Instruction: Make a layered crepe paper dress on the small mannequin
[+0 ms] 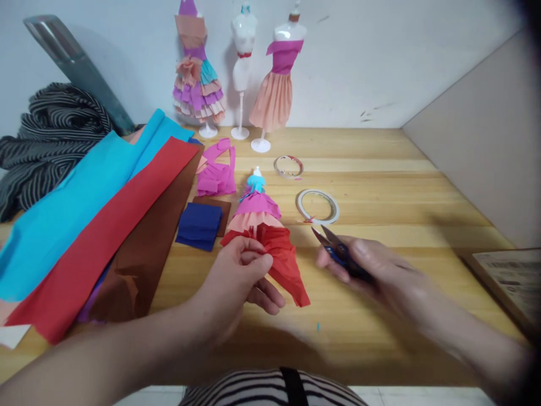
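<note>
A small mannequin [256,181] lies on the wooden table, dressed in blue, magenta and peach tiers. Red crepe paper [282,248] spreads over the lower end of its skirt. My left hand [249,273] pinches the edge of this red paper between thumb and fingertips, the other fingers curled beneath. To the right, my right hand [367,262] is closed round a pair of small dark-handled scissors [338,251]. The blades point up and left, slightly parted, apart from the paper. The palm hides most of the handles.
Behind stand three mannequins on white bases: one in a tiered dress [198,84], one bare [242,73], one in a peach skirt [274,96]. Two tape rolls [299,206] [276,165] lie right of centre. Crepe sheets [105,225], folded blue paper [198,225] and magenta pieces [216,177] lie left.
</note>
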A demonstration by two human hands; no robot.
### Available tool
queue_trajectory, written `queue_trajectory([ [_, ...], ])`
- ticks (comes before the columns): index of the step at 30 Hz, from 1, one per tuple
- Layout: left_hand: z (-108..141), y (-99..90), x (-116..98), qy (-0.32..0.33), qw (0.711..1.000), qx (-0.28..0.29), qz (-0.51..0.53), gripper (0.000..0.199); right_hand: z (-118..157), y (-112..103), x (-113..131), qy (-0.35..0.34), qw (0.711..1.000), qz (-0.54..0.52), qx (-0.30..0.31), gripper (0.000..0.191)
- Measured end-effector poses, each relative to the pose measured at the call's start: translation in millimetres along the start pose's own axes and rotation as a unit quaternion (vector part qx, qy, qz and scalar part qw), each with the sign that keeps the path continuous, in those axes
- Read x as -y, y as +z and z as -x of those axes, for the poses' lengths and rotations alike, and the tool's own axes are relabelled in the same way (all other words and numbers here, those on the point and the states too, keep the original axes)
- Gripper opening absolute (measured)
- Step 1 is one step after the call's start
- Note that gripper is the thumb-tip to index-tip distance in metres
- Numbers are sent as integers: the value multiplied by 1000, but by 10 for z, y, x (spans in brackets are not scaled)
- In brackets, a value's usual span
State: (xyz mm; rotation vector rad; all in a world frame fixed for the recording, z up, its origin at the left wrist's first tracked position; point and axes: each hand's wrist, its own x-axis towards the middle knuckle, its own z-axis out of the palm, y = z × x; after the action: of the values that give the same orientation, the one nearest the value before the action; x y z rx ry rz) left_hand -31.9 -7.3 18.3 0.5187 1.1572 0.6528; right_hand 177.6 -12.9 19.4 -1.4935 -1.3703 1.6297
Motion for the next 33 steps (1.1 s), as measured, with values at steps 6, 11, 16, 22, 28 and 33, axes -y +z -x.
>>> queue_trajectory([
  [6,66,-1,19,-39,999,16,9,14,31,-160,73,64,986,133,74,58],
  [11,87,15,41,-28,999,20,29,11,-58,-92,60,-10,988,147,46,46],
  [16,111,30,44,-19,999,5,44,17,-205,148,-30,2,998,10,61,48],
  [22,141,-8,103,13,997,22,67,22,-321,446,-44,82,983,-164,10,41],
  [28,125,-18,179,40,996,10,73,28,-336,467,-142,117,965,-234,-25,38],
  [33,98,33,196,53,996,25,69,27,-324,413,-235,96,962,-255,-4,35],
])
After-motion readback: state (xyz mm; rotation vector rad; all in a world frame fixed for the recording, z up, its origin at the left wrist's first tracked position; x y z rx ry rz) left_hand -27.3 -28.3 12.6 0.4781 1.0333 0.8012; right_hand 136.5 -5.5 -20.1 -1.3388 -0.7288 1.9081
